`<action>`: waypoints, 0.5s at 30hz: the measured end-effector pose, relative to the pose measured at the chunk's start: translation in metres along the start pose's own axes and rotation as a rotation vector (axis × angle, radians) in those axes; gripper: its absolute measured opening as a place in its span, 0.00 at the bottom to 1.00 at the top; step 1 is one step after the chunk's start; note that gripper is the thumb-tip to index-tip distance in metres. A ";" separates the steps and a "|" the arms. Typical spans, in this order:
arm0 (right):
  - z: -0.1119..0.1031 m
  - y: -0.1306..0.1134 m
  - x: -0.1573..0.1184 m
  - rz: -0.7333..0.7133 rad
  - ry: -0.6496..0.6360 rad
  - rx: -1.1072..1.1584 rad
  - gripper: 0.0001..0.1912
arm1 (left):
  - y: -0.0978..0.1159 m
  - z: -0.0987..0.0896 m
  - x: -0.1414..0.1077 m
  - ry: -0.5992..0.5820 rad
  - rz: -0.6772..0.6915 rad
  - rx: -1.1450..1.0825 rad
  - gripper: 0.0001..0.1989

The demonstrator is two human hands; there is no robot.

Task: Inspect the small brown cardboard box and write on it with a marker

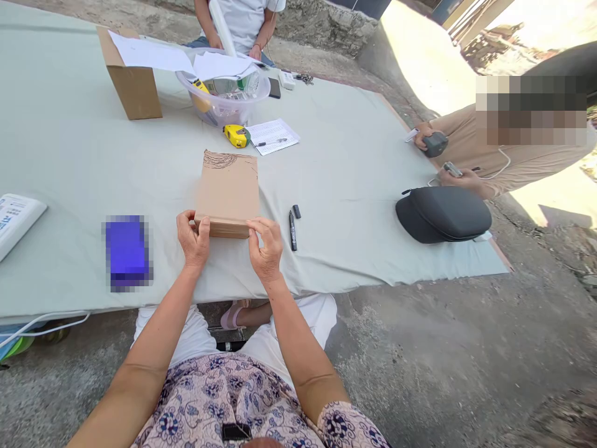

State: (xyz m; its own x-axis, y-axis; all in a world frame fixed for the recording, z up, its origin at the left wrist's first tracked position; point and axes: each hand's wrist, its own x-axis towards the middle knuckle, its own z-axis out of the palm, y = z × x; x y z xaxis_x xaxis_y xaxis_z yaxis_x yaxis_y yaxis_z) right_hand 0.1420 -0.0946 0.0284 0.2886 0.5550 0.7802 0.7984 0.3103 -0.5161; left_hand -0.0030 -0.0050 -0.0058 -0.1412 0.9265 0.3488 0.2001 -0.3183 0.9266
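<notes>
- Outdoors, on rough concrete ground, a pale green cloth (354,205) is spread over a low table, probably as a clean working surface.
- At the near edge of that cloth a flat cardboard box (228,190) lies on its broad face, its near end just shy of the cloth's edge.
- The box's near left corner is pinched by the left hand (193,239), thumb on top and fingers curled on the front face; the near right corner is gripped likewise by the right hand (265,249). Both hands are closed on the box, seemingly to steady or square it.
- Just right of the box a black marker (292,231) lies beside its cap (296,211), pulled off and set within reach.
- Beyond the box are seen a yellow tape measure (236,135), a printed sheet (273,135), a clear plastic tub (224,99) and an open carton (133,84).
- Far right of the box a dark cap (443,213) rests before another person's hands (426,138), which hold small devices.
</notes>
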 end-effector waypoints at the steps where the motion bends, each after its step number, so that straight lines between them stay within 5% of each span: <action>1: -0.001 0.003 -0.002 0.064 0.012 0.022 0.14 | 0.001 0.000 0.000 -0.006 -0.010 -0.009 0.26; 7: -0.004 0.022 -0.027 0.542 -0.079 0.181 0.17 | 0.010 -0.002 -0.001 -0.005 -0.018 -0.017 0.22; 15: -0.008 0.018 -0.044 0.447 -0.120 0.150 0.18 | 0.014 -0.003 0.000 -0.019 -0.087 -0.042 0.26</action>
State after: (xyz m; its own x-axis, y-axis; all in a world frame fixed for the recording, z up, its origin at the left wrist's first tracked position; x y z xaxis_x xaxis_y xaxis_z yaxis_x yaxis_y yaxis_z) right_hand 0.1476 -0.1193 -0.0122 0.5155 0.7418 0.4290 0.5226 0.1245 -0.8434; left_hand -0.0030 -0.0104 0.0076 -0.1378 0.9547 0.2639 0.1464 -0.2439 0.9587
